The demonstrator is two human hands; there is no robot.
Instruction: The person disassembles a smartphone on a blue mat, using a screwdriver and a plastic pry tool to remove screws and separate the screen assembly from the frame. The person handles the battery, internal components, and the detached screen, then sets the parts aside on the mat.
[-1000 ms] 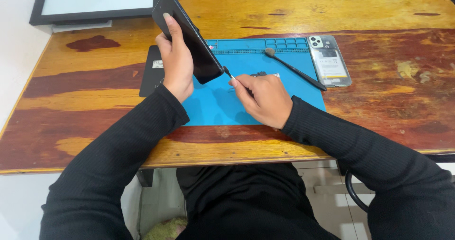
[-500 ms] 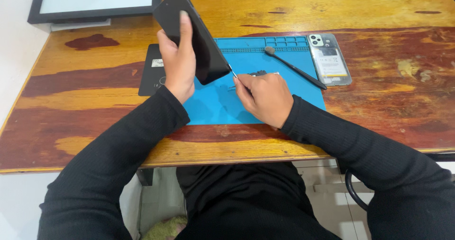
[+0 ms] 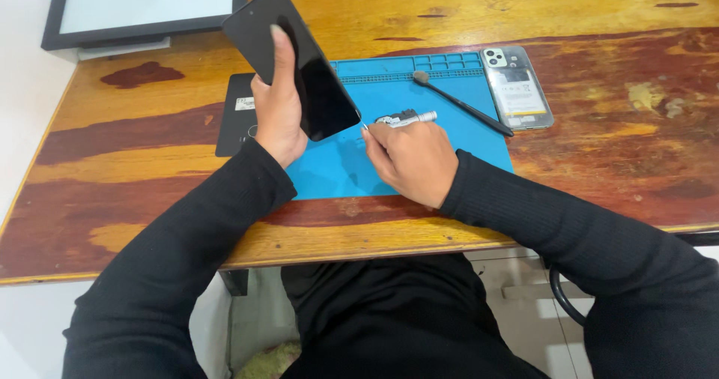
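My left hand (image 3: 278,113) grips a black smartphone (image 3: 318,87), held tilted above the blue work mat (image 3: 449,135) with its dark glass face toward me. My right hand (image 3: 410,159) rests on the mat and holds a thin silver tool (image 3: 408,117) like a pen. The tool's fine tip points at the phone's lower right edge, close to it; whether it touches I cannot tell.
A black brush (image 3: 464,103) lies slantwise on the mat. A phone in a clear case (image 3: 518,87) lies back up at the mat's right edge. A flat black panel (image 3: 234,120) sits left of the mat. A framed white screen (image 3: 142,4) rests at the wooden table's (image 3: 599,19) far left.
My left hand has turned the phone so more of its dark face shows toward me. My right hand stays on the mat with the tool tip near the phone's lower edge.
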